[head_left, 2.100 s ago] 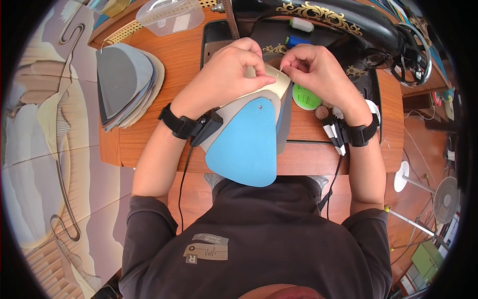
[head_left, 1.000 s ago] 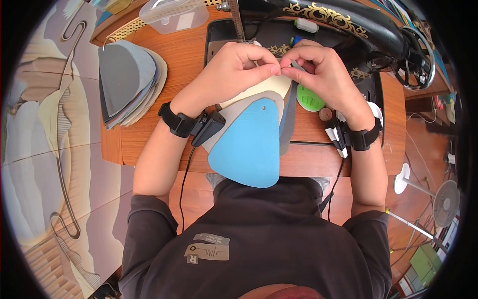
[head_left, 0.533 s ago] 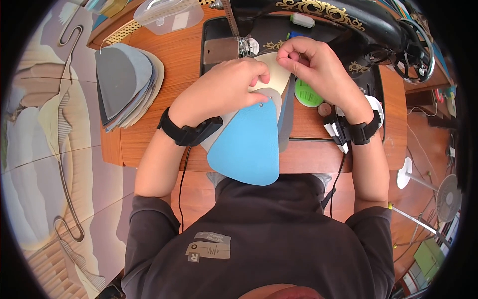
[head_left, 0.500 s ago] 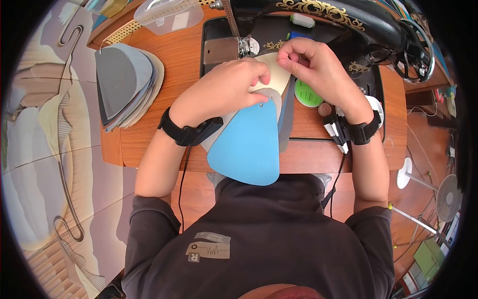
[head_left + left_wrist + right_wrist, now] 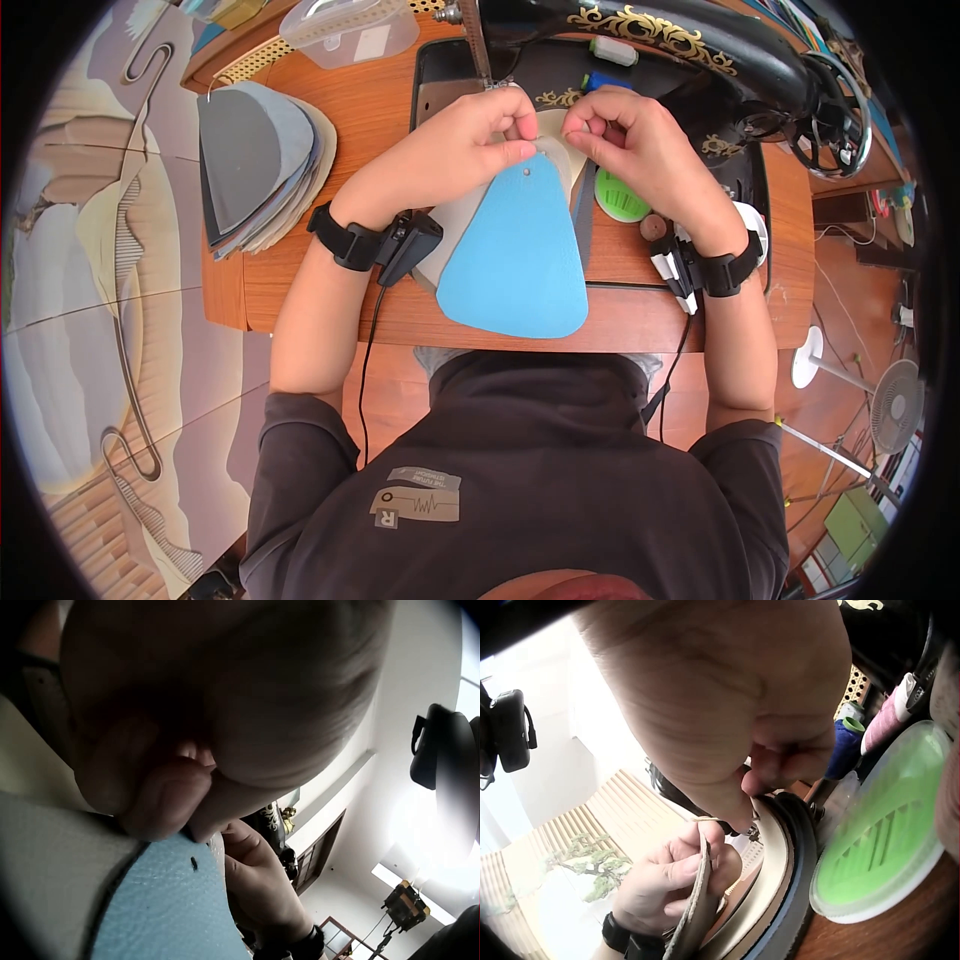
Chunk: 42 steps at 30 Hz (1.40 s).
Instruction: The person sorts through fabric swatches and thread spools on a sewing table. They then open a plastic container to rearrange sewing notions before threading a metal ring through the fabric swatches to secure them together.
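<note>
A blue teardrop-shaped leather piece [image 5: 515,260] with a small hole lies over grey and cream pieces, its wide end toward the person. My left hand [image 5: 475,135] pinches its narrow end between thumb and fingers; the left wrist view has the fingertips [image 5: 169,799] right above the hole. Under it the cream piece [image 5: 769,874] and darker ones fan out in a layered stack. My right hand [image 5: 640,130] pinches a thin light cord [image 5: 711,819] close to the cream piece's narrow end. In the right wrist view, the cord spans from the left fingers to the right ones.
A black sewing machine [image 5: 690,45] with gold scrollwork stands behind the hands. A green round container [image 5: 622,196] sits near the right wrist. Another fan of grey swatches [image 5: 255,150] lies at the left, with a clear plastic box [image 5: 350,30] at the back.
My left hand has shifted from over the blue piece to its narrow end. The blue piece has moved away from the lap and swung slightly right. The right hand stays near the cream piece.
</note>
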Tool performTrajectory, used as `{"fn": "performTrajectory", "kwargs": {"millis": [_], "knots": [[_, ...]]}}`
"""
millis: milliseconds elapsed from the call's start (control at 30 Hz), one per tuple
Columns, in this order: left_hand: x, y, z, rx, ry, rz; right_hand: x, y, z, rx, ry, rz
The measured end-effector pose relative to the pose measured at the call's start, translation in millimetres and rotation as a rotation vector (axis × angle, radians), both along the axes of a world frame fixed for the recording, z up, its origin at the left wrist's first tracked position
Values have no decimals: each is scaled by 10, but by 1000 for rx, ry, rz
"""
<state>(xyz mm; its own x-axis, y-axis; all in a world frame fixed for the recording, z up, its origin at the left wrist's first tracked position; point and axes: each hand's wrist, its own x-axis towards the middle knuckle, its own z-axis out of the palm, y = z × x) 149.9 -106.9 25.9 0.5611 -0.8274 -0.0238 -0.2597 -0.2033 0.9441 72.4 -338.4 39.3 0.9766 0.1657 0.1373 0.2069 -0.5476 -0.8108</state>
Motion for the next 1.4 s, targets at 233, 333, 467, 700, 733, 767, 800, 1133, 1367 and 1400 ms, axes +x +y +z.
{"fn": "performTrajectory", "kwargs": {"millis": [233, 333, 467, 700, 733, 767, 800, 1133, 1367, 1400], "knots": [[-16, -28, 106, 152, 27, 15, 11, -27, -24, -66, -26, 10], [-14, -27, 85, 80, 75, 20, 16, -31, -37, -74, -59, 26], [-17, -35, 42, 33, 59, -33, 24, -41, -48, -74, -63, 25], [-40, -67, 57, 32, -3, -38, 16, -33, -14, -134, -59, 4], [-41, -79, 33, 27, -10, -31, 14, -30, -6, -136, -58, 3], [-42, -89, 16, 14, -22, -9, 13, -28, -3, -138, -56, 3], [-43, -97, -1, 1, -34, 12, 10, -26, -5, -141, -66, 2], [-47, -115, -24, -11, 54, 16, -10, -4, 6, -159, -106, 2], [-81, -155, -94, -129, 11, 35, -22, -4, -8, -145, -120, 41], [-81, -153, -96, -125, 24, 32, -23, -5, -6, -150, -127, 47]]}}
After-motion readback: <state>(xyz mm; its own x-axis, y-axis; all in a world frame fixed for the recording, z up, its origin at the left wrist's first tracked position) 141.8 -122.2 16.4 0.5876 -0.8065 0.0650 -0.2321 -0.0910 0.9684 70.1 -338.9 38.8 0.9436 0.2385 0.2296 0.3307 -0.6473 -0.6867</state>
